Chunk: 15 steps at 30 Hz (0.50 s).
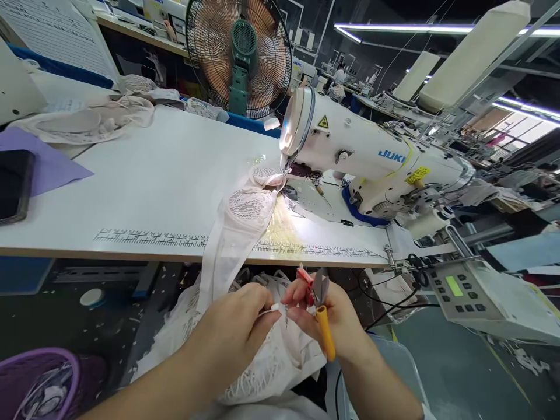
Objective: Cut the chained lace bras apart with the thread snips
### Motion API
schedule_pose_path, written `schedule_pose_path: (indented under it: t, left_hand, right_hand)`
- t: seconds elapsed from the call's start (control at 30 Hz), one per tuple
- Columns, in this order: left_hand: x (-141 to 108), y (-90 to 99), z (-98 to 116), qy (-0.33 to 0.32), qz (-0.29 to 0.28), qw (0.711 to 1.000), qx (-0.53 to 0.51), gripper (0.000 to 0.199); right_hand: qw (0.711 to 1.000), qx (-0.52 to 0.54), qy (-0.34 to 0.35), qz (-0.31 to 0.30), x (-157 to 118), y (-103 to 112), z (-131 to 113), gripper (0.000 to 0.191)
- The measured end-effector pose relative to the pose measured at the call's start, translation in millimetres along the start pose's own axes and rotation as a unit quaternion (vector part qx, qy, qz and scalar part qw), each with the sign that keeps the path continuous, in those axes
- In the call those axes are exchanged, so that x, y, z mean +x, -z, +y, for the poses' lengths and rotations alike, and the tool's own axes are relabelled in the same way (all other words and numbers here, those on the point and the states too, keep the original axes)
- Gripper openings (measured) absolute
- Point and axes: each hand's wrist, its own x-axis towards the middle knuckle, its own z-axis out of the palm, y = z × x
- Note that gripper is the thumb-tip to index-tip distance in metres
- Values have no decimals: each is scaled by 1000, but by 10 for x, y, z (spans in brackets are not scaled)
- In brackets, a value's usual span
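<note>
My left hand is closed, pinching the end of a narrow white strap between thumb and forefinger. Close beside it, my right hand is closed around a pair of scissors with an orange handle; the grey blades point up. Something red shows at that hand's fingers. The right fingertips are near the strap end, and I cannot tell if they touch it. Beneath both hands, white lace bra pieces are bunched over the lap. Another white lace bra runs from under the machine needle over the table edge.
The white sewing machine stands on the white table, which has a printed ruler. Around it are a fan, a phone, more fabric pieces, a control box and a purple basket.
</note>
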Motion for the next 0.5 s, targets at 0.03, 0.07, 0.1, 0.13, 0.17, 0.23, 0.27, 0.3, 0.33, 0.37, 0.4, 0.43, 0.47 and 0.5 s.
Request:
schedule_pose_path:
  t: [0.03,0.07,0.1,0.13,0.17,0.23,0.27,0.3,0.33,0.37,0.4,0.43,0.47,0.5]
  left_hand:
    - [3,1,8,4,-1,1000,-3,25]
    - [6,2,14,8,-3,1000,-6,25]
    - [8,5,18,14,-5,1000,-10,25]
    - [11,8,20,20,-7,1000,-15,25]
    - [13,10,19,26,-11,999,-22,25]
    - [15,15,11,42,-18,998,-46,24]
    - [15,17,4,54,-22,996,-63,24]
    - [14,18,-4,68,-25,994,-86,24]
    - [12,20,-11,83,-31,989,-117,23]
    - [10,20,-18,99,-40,982,-155,21]
    - [7,21,-23,111,-52,973,-194,21]
    - [4,20,-25,118,-63,964,-231,21]
    - [2,19,-25,118,-70,956,-260,23]
    - [-1,16,-23,115,-71,951,-277,25]
  right_hand:
    - [1000,11,7,-4,36,-17,-17,13]
    - [1000,18,12,-7,69,-33,-29,14]
    - [1000,19,15,-10,98,-47,-36,15]
    - [1000,15,17,-14,123,-59,-38,15]
    - [1000,9,20,-18,144,-67,-34,16]
    - [999,-4,33,-25,170,-78,-21,15]
    - [999,-10,43,-24,176,-81,-14,15]
    - [998,-14,51,-19,177,-83,-10,15]
    - [998,-14,55,-12,176,-85,-9,14]
    - [998,-8,59,-5,173,-88,-12,14]
    - [998,0,63,2,170,-91,-16,14]
    - [997,8,70,6,167,-96,-23,14]
    - [997,16,81,9,166,-102,-29,15]
    - [995,20,95,14,167,-108,-33,17]
